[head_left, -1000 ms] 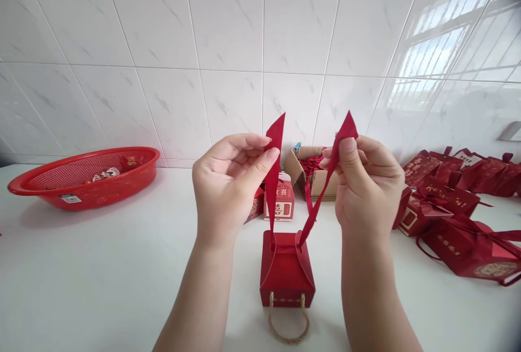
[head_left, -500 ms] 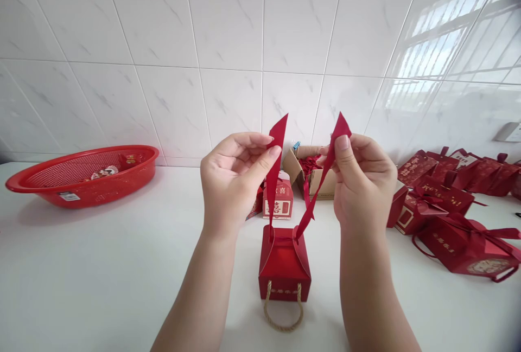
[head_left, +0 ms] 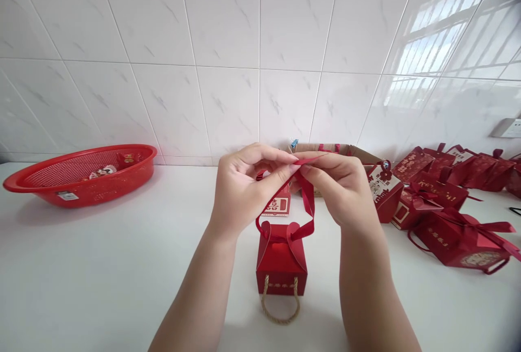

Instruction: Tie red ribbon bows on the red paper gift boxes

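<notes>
A small red gift box (head_left: 281,262) stands on the white table, a twisted rope handle (head_left: 280,319) hanging at its front. Through the holes in its top flaps runs a red ribbon (head_left: 309,208), whose two ends rise to my hands. My left hand (head_left: 248,184) pinches one end between thumb and fingers. Against it, my right hand (head_left: 340,181) pinches the other end, and the ends cross where the fingertips meet. Part of the ribbon is hidden behind my fingers.
At left sits an oval red plastic basket (head_left: 93,192) with small wrapped items. Behind my hands are a cardboard box (head_left: 358,152) and a red-and-white box (head_left: 280,205). Several red gift boxes (head_left: 459,241) with ribbons stand on the right, before a tiled wall (head_left: 228,108).
My hands have come together from apart, bringing the two ribbon ends to meet and cross above the box. The ribbon now forms a loop over the box top.
</notes>
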The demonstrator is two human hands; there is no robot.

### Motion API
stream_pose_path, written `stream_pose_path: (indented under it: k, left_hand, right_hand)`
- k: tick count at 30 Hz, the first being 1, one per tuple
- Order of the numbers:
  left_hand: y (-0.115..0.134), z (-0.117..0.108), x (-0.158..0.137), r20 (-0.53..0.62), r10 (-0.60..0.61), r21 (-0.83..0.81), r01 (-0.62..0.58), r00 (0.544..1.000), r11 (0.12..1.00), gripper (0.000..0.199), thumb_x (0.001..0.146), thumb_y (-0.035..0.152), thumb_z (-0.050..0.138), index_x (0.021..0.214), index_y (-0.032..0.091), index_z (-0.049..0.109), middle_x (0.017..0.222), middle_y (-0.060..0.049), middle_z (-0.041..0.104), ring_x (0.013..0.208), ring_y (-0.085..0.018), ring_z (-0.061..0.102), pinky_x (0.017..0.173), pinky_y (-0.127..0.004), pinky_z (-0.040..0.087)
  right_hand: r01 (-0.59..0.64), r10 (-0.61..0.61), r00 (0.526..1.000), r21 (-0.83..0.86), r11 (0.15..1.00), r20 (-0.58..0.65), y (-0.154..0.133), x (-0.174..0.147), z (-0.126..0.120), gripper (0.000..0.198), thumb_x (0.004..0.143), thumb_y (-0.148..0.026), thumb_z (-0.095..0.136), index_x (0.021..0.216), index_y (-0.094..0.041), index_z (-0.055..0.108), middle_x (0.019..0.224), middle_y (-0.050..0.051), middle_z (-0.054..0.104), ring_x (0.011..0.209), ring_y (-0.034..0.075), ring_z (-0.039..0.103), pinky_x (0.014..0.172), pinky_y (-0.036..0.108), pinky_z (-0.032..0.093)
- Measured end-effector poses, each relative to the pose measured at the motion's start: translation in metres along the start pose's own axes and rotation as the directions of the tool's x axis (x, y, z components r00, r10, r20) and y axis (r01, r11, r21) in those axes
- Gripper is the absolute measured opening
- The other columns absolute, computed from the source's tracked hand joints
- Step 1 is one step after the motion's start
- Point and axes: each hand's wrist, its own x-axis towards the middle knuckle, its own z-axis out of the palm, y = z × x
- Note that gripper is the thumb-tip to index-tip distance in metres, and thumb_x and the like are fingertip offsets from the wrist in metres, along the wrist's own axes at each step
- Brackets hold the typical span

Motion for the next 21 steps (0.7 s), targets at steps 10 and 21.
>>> stream_pose_path:
  k: [10, 21]
  left_hand:
    - [-0.010, 0.002, 0.002, -0.069, 0.065, 0.162, -0.053, 0.995, 0.985, 0.013, 0.071, 0.023, 0.075, 0.080, 0.018, 0.067, 0.074, -0.001, 0.069, 0.071, -0.015, 0.068, 0.062, -0.024, 0.057]
    - [-0.016, -0.002, 0.004, 0.014, 0.303, 0.270, -0.295, 0.953, 0.916, 0.004, 0.072, 0.018, 0.075, 0.071, 0.021, 0.072, 0.082, -0.002, 0.067, 0.080, -0.015, 0.066, 0.075, -0.030, 0.057]
  right_hand:
    - [-0.197, 0.195, 0.980, 0.128, 0.972, 0.027, 0.007, 0.004, -0.005, 0.018, 0.080, -0.037, 0.068, 0.075, -0.021, 0.072, 0.065, 0.001, 0.067, 0.060, 0.013, 0.063, 0.055, 0.025, 0.054]
    - [-0.309, 0.284, 0.951, 0.400, 0.863, 0.122, 0.015, 0.012, -0.010, 0.016, 0.080, -0.033, 0.068, 0.072, -0.021, 0.073, 0.073, 0.000, 0.069, 0.067, 0.010, 0.064, 0.067, 0.023, 0.055]
